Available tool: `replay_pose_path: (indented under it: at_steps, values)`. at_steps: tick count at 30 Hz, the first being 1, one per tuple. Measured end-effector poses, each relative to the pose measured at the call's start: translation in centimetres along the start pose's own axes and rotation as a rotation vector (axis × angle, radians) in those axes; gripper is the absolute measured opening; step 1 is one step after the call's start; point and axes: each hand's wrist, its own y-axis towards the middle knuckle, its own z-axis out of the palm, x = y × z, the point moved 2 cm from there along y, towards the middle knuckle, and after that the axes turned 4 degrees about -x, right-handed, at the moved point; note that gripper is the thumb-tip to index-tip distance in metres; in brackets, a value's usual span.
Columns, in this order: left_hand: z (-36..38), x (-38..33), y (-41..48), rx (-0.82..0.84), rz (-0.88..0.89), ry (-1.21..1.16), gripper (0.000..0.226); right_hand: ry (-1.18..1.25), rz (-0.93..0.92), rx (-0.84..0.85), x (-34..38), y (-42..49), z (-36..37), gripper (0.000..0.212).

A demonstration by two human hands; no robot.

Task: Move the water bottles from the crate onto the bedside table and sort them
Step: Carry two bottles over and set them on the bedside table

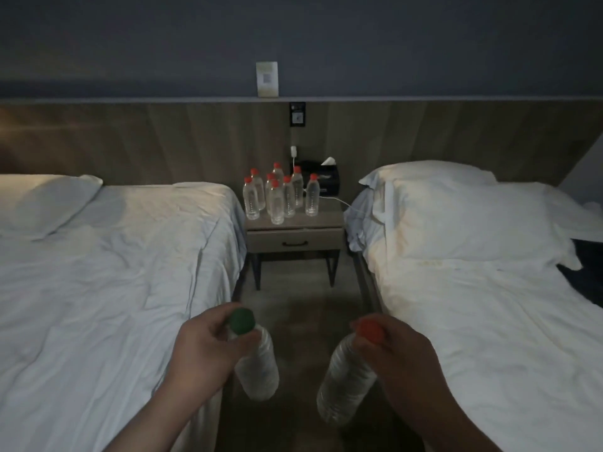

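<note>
- Grips a clear plastic water bottle with a green cap [257, 363] in the left hand [202, 340], fingers curled round the neck just under the cap, with the body hanging below the grip.
- Clamps the right hand [401, 350] round the cap end of a clear plastic water bottle with a red cap [346, 380], with the body slanting down and inward from the grip.
- Carries both low over the floor strip between two white-sheeted beds, near each other but apart.
- Faces the grey bedside table with one drawer [326, 220], well ahead of both grips and roughly in line between them.
- Counts about eight upright clear bottles with red caps [277, 197] on it already, bunched mostly ahead of the left grip and loosely grouped, not in tidy rows.
- Sees barer tabletop ahead of the right grip, crossed by a white charging cable [329, 200], with a black tissue box [328, 182] behind.
- Finds no crate in view, so cannot tell how many bottles remain in it.
- Judges the moving well along, with two more in hand.
- Judges the sorting barely begun, with no green cap on the table yet.
- Probably left to do: step forward, set both down, give the green cap its own spot apart from the reds, then tidy the cluster.
</note>
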Motion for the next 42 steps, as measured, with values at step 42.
replay_pose_path:
  at_steps: [42]
  values:
    - [21.0, 3.9, 45.7, 0.097, -0.002, 0.237, 0.035, -0.288, 0.082, 0.284, -5.1, 55.0, 7.1, 0.021]
